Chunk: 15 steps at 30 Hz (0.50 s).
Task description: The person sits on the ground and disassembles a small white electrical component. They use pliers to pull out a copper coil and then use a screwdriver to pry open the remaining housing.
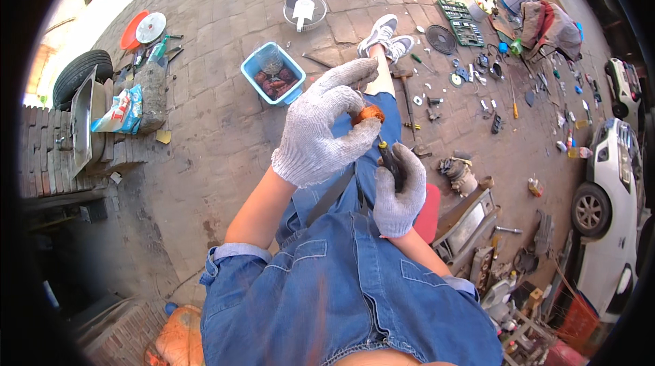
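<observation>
My left hand (pixel 326 127), in a greyish-white knitted glove, is closed on a small rounded copper-coloured coil (pixel 369 115). Its fingers bend over the piece and the thumb presses from below. Lower and to the right, my right hand (pixel 401 192), gloved the same way, grips the handle of a screwdriver (pixel 387 157), black with a yellow collar. The screwdriver's shaft points up at the coil; whether its tip touches is too small to tell. Both hands are above my lap. A light-blue plastic basin (pixel 293 95) holding dark reddish lumps stands on the ground beyond my left hand.
Brick paving (pixel 205 127) surrounds me. To the right lie scattered tools and parts, a green socket set case (pixel 462 23), a hammer (pixel 405 86) and a white car (pixel 604 209). A tyre (pixel 83 74) and a metal sink (pixel 85 124) stand left; a wire-rimmed bowl (pixel 317 15) lies ahead.
</observation>
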Available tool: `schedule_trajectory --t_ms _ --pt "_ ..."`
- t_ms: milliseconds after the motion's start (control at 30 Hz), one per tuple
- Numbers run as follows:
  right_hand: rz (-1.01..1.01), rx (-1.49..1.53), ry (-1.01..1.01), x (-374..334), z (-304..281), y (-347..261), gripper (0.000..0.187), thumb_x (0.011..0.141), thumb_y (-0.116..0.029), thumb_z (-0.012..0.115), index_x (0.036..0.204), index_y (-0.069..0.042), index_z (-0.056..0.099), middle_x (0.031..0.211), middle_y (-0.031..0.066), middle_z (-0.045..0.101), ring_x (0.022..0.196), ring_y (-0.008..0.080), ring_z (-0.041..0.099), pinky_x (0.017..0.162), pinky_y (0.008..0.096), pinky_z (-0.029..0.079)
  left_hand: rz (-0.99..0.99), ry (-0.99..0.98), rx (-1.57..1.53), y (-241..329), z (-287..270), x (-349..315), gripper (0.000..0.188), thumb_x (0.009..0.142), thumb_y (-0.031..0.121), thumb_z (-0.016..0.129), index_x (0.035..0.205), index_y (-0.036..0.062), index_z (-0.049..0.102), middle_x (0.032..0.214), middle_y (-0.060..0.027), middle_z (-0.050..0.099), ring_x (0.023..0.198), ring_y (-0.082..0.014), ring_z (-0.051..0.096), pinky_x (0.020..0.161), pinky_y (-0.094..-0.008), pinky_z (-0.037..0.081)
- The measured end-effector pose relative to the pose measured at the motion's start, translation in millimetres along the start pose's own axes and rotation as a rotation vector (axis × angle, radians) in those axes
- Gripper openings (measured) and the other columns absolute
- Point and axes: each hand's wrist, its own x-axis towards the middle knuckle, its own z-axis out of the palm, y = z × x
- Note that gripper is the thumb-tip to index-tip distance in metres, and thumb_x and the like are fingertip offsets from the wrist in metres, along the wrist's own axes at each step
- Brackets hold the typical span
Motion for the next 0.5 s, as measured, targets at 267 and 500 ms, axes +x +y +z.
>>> schedule_trajectory --t_ms 267,500 --pt "-0.279 -0.268 -0.079 7.8 -14.7 -20.7 0.038 0.074 0.008 0.07 0.111 0.001 0.062 0.097 0.0153 0.065 0.081 0.0249 0.064 0.07 0.0313 0.051 -0.111 -0.22 -0.028 -5.4 -24.7 -2.6 0.022 0.07 0.004 0.076 0.086 -0.0014 0.062 0.127 -0.0217 0.058 0.116 -0.031 0.06 0.098 -0.041 0.048" --pt "-0.155 -0.218 -0.102 10.8 -18.1 -31.0 0.035 0.074 0.006 0.068 0.109 0.002 0.064 0.093 0.0133 0.065 0.078 0.0228 0.063 0.07 0.0307 0.05 -0.369 -0.216 -0.22 -8.5 -27.6 -7.5 0.023 0.075 -0.003 0.073 0.095 -0.0026 0.062 0.131 -0.0198 0.055 0.115 -0.0247 0.059 0.095 -0.0345 0.051"
